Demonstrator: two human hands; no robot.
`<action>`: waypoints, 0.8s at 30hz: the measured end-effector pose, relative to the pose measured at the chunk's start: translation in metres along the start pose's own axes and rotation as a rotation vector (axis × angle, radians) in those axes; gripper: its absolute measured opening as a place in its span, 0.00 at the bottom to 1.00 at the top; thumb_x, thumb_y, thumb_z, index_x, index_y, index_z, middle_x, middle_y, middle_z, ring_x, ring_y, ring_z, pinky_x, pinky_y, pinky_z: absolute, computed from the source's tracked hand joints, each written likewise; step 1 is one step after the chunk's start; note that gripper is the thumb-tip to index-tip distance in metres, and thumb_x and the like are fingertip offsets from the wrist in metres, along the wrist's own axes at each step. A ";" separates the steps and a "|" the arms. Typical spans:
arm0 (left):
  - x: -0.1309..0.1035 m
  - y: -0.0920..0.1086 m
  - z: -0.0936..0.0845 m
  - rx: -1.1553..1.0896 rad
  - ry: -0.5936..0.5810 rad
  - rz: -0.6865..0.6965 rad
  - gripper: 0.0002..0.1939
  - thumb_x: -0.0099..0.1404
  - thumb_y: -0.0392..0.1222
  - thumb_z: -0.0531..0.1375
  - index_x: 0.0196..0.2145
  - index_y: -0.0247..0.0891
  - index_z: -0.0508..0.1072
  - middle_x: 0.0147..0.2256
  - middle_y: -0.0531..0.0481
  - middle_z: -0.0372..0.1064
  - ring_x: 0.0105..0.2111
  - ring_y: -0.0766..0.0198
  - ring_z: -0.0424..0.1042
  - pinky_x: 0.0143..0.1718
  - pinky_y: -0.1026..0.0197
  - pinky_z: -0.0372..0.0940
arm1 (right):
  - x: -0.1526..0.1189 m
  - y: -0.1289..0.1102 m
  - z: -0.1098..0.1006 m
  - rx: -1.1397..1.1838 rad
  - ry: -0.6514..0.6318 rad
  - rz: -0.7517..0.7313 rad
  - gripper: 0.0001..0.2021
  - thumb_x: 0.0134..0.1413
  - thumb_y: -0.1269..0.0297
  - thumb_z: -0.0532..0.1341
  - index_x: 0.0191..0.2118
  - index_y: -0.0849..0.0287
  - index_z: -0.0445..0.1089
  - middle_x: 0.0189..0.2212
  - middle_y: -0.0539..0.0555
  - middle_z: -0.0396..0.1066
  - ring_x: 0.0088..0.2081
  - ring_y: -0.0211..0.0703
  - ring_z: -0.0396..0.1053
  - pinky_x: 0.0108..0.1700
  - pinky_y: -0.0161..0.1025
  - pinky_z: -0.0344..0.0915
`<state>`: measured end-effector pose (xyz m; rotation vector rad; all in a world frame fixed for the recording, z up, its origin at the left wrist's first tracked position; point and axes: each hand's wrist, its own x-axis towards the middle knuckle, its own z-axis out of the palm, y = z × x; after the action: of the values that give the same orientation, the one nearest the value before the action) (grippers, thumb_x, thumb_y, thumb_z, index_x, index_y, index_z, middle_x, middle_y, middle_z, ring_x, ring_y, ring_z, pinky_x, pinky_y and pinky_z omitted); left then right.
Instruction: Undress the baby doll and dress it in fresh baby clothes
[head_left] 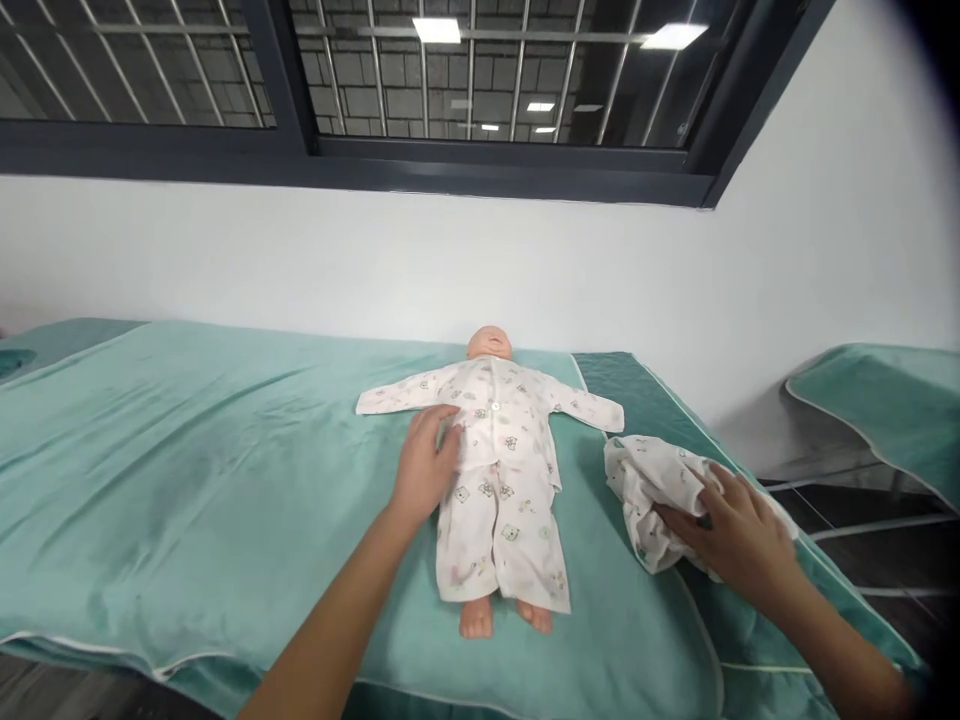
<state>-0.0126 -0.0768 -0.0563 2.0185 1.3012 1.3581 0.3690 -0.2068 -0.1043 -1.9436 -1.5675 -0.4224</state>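
A baby doll (491, 342) lies on its back with its arms spread, dressed in a white printed shirt (517, 410) and matching trousers (532, 530). Its bare feet stick out of the trouser legs. My left hand (427, 465) is at the side of the shirt near the waist, thumb and fingers apart, holding nothing visible. To the right of the doll, my right hand (739, 530) grips a crumpled white printed cloth (656, 485) that looks like baby clothing. Part of that bundle is hidden under the fingers.
A green sheet (262, 480) with slight wrinkles covers the bed, and a darker green layer (622, 380) shows on the right. Behind stands a white wall (300, 260) below a barred window (480, 160). Another green-covered surface (892, 400) is beyond a gap at the right.
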 end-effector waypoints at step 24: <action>0.122 -0.024 0.063 -0.109 -0.280 -0.013 0.18 0.72 0.42 0.49 0.54 0.45 0.72 0.60 0.52 0.64 0.63 0.62 0.59 0.66 0.58 0.52 | 0.152 -0.197 0.113 0.872 -0.313 -0.097 0.14 0.65 0.60 0.53 0.54 0.48 0.67 0.58 0.52 0.64 0.61 0.46 0.59 0.64 0.49 0.53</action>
<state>0.0435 0.0495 -0.0391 2.0339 1.0907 1.0691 0.2048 0.0055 -0.0530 -1.2795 -1.6452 0.4944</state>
